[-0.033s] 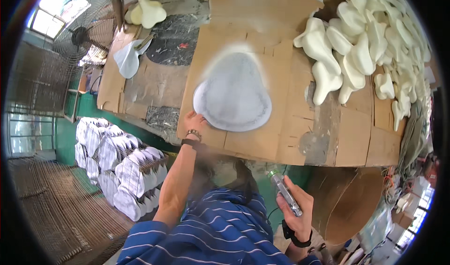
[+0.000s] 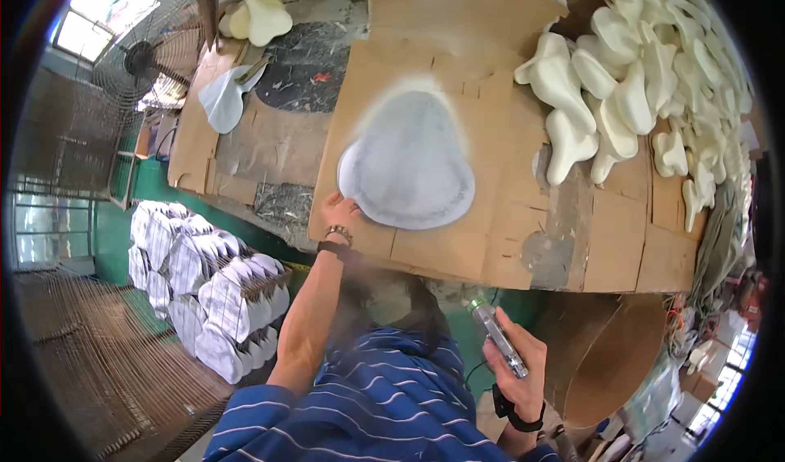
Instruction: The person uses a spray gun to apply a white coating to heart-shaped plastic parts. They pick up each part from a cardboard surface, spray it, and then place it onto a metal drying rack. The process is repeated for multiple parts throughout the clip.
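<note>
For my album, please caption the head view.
Left hand beside rounded grey sheets on cardboard; right hand holding a metallic tool.

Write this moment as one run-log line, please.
left hand: at lower-left edge of pale rounded workpiece | right hand: gripping silvery tool, green end | workpiece: lying on cardboard

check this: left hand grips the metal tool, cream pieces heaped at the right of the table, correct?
Wrong hand: the head view shows the right hand gripping the metal tool. Cream pieces are heaped at the right of the table.
</note>
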Demonstrator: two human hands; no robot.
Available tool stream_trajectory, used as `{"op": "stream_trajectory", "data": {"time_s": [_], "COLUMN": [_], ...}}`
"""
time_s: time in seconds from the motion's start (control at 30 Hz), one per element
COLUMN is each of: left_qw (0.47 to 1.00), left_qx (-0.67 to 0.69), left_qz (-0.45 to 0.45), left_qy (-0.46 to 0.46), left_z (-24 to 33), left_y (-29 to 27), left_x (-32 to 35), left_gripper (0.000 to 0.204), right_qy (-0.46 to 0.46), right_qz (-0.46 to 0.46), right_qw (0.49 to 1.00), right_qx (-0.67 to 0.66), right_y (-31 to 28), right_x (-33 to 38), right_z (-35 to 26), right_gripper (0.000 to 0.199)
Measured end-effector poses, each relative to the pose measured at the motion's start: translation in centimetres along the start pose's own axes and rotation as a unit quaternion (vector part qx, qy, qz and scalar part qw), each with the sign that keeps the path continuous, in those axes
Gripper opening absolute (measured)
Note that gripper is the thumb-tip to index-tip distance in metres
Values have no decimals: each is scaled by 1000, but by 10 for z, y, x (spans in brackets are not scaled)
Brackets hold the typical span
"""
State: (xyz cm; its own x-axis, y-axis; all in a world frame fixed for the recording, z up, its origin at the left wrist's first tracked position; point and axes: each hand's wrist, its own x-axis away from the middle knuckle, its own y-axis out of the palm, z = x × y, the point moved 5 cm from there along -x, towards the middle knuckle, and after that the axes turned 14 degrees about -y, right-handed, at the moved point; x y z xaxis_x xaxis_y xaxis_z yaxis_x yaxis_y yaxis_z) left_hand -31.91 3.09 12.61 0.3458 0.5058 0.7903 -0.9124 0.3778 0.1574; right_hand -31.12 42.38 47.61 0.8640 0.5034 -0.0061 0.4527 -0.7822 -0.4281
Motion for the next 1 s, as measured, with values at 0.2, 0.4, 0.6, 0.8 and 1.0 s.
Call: {"op": "stream_trajectory", "data": {"time_s": [0.2,0.4,0.6,0.8,1.0], "left_qw": [990,995,997,996,985], "left_qx": [89,9,-19,-82,-161], "left_qz": [-106,-89,-75,-38,-63], "left_qy": [-42,-40,-24,11,-5], "left_z": [-8,-8,-3,2,13], "left_y": [-10,-1,-7,1,16], "left_x": [-25,-20,-27,-12,0], "left_gripper": [34,24,22,18,22], "right_qy": [11,7,10,1,-23], "right_qz": [-22,-3,-34,-2,-3], "right_qw": [999,998,997,997,998], "right_qx": [34,57,66,73,54], "right_y": [12,42,50,38,26], "right_x": [1,11,10,7,-1], "right_z": [-27,-48,-56,-50,-33], "right_gripper": [53,55,58,52,47]}}
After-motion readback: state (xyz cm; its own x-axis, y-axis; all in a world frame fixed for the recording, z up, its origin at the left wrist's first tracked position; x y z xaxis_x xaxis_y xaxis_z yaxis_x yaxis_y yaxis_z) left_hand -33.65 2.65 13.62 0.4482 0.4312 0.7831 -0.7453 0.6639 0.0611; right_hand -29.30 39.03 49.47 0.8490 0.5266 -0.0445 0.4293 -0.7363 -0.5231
